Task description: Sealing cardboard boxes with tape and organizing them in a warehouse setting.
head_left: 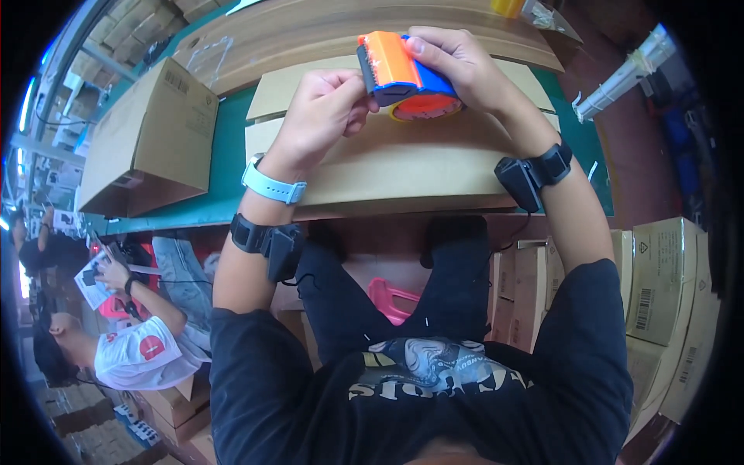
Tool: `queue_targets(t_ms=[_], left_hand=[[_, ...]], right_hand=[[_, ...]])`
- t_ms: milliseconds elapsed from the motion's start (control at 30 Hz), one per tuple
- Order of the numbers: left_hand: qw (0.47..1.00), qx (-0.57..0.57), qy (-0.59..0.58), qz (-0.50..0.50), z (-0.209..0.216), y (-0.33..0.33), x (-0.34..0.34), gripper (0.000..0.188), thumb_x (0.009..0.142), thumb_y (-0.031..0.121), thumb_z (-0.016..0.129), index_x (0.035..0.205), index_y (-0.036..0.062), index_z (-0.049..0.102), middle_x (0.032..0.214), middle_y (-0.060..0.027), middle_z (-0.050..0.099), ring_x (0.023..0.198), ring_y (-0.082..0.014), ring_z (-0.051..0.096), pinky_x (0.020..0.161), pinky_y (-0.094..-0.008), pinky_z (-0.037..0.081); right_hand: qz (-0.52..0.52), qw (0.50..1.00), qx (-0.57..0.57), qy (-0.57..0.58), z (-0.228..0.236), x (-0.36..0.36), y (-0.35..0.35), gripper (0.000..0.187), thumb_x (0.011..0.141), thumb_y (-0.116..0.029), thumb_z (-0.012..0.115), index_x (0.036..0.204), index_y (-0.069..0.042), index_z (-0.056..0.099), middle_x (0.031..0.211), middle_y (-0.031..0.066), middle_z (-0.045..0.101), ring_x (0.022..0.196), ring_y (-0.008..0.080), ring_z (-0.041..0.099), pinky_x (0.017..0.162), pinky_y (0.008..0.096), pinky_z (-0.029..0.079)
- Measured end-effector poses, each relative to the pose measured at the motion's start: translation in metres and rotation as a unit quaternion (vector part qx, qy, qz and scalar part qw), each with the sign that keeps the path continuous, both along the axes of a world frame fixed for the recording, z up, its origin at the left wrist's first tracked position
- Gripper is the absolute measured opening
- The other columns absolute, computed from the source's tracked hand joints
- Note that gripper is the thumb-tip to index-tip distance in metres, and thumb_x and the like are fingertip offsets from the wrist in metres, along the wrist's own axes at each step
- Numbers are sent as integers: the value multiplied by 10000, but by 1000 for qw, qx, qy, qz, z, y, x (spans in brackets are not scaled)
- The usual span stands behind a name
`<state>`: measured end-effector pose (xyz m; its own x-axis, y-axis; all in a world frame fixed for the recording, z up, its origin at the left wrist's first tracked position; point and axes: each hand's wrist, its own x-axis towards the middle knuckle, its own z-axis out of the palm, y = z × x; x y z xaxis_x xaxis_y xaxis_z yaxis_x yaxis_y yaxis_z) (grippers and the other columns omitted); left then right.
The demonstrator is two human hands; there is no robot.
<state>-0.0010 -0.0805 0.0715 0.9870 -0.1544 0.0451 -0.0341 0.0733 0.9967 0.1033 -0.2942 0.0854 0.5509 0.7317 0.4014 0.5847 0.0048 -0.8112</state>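
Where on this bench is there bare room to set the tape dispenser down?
Free: the flat cardboard box top under both hands, and the green belt strip between it and the brown carton to the left. Crowded: the far edge, where the curved board lies. Both hands hold the tape dispenser.

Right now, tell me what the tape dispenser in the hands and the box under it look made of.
Tape dispenser: seemingly hard plastic, with smooth, evenly coloured orange and blue shells with a slight sheen. Flat box: corrugated cardboard by its look, with a matte brown face and folded flaps. The right hand grips the dispenser; the left hand pinches at its front.
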Motion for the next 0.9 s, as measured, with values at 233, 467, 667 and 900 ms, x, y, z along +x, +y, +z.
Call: queue_targets(t_ms=[233,467,667,900], left_hand=[[996,-26,-27,77,7,9,-22,266,983,175,568,784,20,656,627,19,534,525,-45,451,484,-199,350],[993,-23,-82,77,3,146,-48,325,970,154,557,658,74,514,519,50,376,427,-55,332,429,-230,235],[987,-121,-56,90,-71,208,-50,349,987,164,490,646,109,445,519,56,334,406,-57,309,418,-234,217],[960,-234,86,131,-179,186,-43,338,998,195,517,673,127,455,527,63,325,403,-52,296,408,-241,217]], right_hand=[[-22,994,-78,-67,5,0,6,482,1031,-451,498,1011,11,631,827,48,628,784,102,568,736,263,474],[-84,969,-173,-157,6,10,1,499,1032,-453,477,1054,16,646,863,112,675,763,186,611,708,328,483],[-99,902,-357,-221,23,-11,61,546,1030,-486,450,1011,17,661,791,171,655,698,259,612,684,385,472],[-71,867,-429,-244,28,-18,86,587,1011,-525,454,945,18,667,699,179,600,634,279,568,656,390,451]])
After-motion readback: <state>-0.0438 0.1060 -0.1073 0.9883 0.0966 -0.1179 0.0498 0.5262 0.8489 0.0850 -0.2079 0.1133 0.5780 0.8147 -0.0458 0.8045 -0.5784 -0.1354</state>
